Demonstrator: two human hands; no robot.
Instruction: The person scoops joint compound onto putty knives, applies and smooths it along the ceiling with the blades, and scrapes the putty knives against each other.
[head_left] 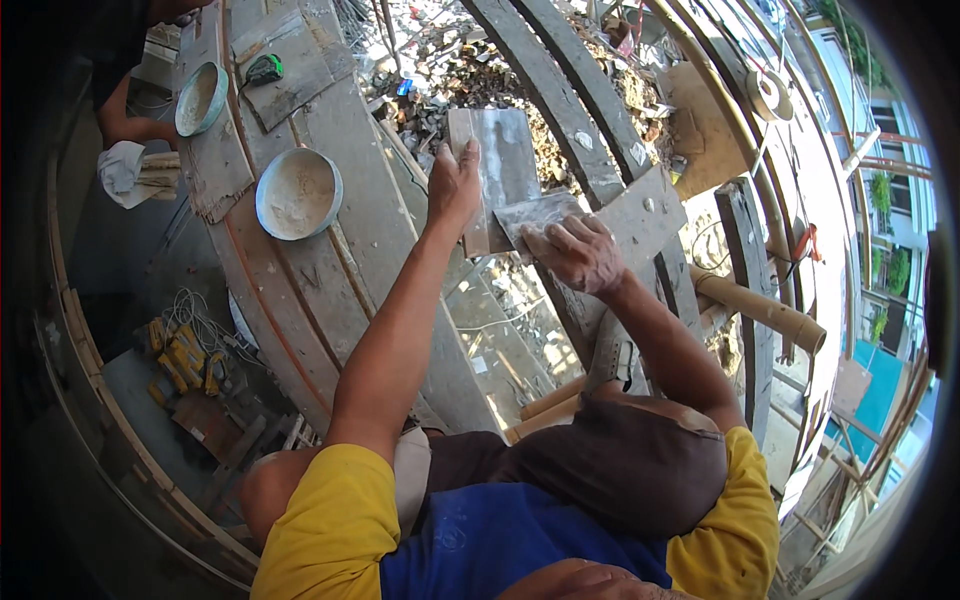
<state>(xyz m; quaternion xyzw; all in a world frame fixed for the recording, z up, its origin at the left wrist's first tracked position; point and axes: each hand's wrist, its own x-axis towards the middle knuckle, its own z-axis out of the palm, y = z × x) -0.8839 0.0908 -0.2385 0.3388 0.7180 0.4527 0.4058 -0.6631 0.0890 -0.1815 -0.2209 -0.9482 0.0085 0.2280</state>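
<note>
My left hand (457, 187) is closed on the left edge of a flat rectangular board (510, 155), with its thumb laid along a pale wooden strip. White paste is smeared over the board's grey face. In my right hand (575, 250) is a flat, wide scraper blade (537, 212) coated with whitish paste, its fingers pressed on top. The blade overlaps the lower right part of the board, and its far edge lies against or just over the face; I cannot tell which. Pale residue covers the right fingers.
On the planks (375, 215) to the left stand a bowl of whitish paste (298, 194) and another bowl (202, 98). A green-and-black tape measure (265, 69) lies behind them. Gaps between beams (570, 110) open onto rubble (440, 75). A bamboo pole (765, 312) juts out at right. Another person's hand (150, 132) shows far left.
</note>
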